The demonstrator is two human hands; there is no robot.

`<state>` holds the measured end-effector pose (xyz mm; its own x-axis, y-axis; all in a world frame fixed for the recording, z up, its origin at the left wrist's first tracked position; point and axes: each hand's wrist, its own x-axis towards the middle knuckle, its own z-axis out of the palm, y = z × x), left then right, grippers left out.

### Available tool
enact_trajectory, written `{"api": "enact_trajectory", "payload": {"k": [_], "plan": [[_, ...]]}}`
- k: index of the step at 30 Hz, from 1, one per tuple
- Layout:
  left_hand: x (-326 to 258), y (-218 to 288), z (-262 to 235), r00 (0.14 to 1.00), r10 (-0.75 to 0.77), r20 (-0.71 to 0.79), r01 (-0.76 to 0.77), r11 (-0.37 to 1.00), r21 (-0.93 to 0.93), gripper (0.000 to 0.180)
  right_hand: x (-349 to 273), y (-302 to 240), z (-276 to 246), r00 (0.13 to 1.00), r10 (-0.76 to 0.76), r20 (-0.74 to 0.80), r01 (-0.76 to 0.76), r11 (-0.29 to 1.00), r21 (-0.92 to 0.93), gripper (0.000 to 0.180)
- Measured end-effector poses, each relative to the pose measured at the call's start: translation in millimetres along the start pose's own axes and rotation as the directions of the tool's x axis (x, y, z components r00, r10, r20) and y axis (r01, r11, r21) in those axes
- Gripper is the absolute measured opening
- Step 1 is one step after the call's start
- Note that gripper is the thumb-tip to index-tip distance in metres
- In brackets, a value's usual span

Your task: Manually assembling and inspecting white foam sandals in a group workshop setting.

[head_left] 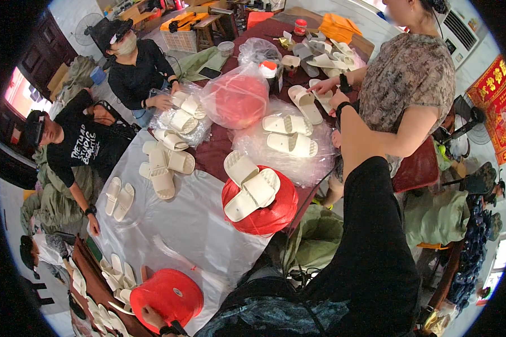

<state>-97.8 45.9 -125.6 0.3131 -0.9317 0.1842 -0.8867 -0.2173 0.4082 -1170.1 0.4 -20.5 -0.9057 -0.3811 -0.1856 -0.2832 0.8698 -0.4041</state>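
The right hand point(338, 100), fingers hidden so their state is unclear, reaches toward the cream foam slipper point(305, 103) just left, lying lengthwise away.

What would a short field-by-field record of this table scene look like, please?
left hand: rests on the rim of a red spool at the lower left; grip unclear
right hand: stretched over the table, next to a cream slipper; grip unclear
centre: stacked slippers lie on a second red spool
table cover: clear plastic sheet
others: a co-worker's hand reaches in beside the right hand
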Motion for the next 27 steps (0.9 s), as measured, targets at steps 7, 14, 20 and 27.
{"api": "enact_trajectory", "payload": {"k": [7, 14, 20, 27], "plan": [[5, 4, 8, 0.999, -0.04, -0.007, 0.039, 0.997, -0.059, 0.032, 25, 20, 0, 0.999, 0.032, 0.034, -0.032, 0.999, -0.011, 0.067], [-3, -8, -13, 0.999, -0.035, -0.028, 0.036, 0.999, 0.031, 0.032, -9, -16, 4, 0.981, 0.093, 0.173, -0.072, 0.99, -0.122, 0.062], [1, -1, -2, 1.0, 0.012, -0.014, -0.012, 1.0, 0.017, 0.033, 31, 19, 10, 0.988, 0.091, 0.124, -0.053, 0.959, -0.279, 0.059], [-1, 25, -10, 0.998, -0.056, 0.001, 0.056, 0.998, 0.01, 0.035, -8, 12, 1, 0.995, 0.045, 0.088, -0.039, 0.997, -0.065, 0.053]]}}
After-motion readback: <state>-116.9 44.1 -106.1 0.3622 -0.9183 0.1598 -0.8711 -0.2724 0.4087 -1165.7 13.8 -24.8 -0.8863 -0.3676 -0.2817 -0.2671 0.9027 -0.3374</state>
